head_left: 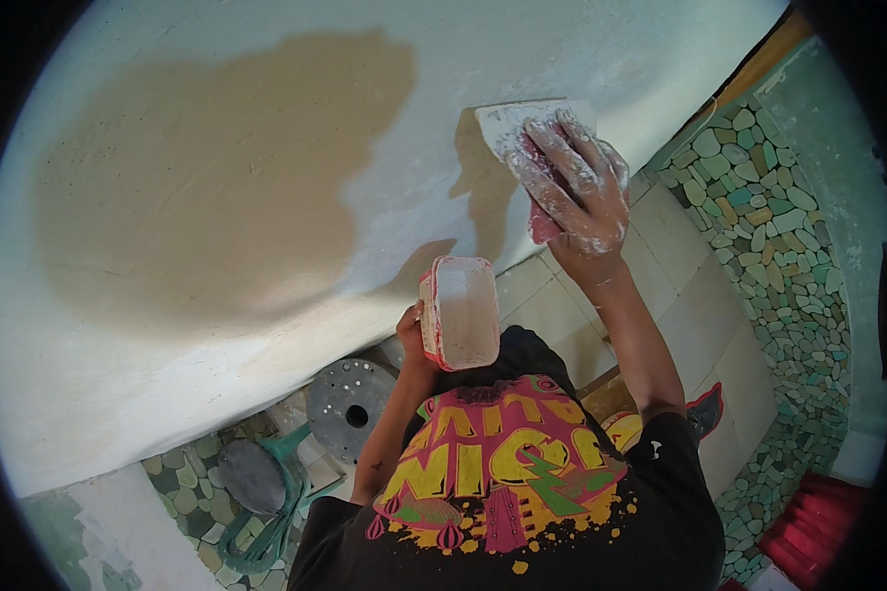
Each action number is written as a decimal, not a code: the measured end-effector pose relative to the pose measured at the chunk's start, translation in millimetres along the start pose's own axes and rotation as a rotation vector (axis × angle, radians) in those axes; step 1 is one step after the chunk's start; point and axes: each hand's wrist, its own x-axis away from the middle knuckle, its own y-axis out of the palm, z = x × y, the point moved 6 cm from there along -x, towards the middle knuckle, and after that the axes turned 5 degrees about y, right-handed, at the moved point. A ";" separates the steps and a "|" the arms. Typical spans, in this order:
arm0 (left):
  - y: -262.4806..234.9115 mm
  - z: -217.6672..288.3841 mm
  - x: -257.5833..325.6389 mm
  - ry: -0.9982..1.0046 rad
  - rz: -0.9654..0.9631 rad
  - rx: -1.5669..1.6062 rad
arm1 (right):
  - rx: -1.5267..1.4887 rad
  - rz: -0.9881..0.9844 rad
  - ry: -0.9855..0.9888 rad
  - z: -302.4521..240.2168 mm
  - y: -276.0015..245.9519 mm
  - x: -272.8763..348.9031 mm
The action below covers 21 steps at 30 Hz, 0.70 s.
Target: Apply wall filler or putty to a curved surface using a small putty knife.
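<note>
My right hand [591, 202], smeared with white paste, is closed round a putty knife. The knife's wide, white-coated blade [503, 120] lies against the pale wall [414, 118], and a pinkish-red part [542, 225] shows below my fingers. To the left and lower, my left hand [411, 335] grips a rectangular plastic tub [468, 315] with a red rim by its left side. White residue coats the tub's inside; how much paste it holds, I cannot tell. Both hands cast shadows on the wall.
Beneath the wall's lower edge lie a grey round disc [330, 406] with a centre hole and a green object [284, 455] beside a dark oval piece [251, 475]. Pale tiles [685, 286] and a pebble-patterned surface [788, 246] stretch right. Something red and folded [813, 532] sits lower right.
</note>
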 end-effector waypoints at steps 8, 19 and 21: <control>-2.7 -6.5 -3.7 -0.038 0.026 0.033 | 0.003 0.011 -0.073 -2.7 17.2 -15.7; 1.8 -7.1 -4.3 -0.054 0.014 0.073 | 0.070 0.013 -0.056 -13.5 -11.0 -33.3; 6.8 -9.5 -7.1 -0.069 0.003 0.075 | 0.058 0.005 -0.091 -9.8 0.2 -33.9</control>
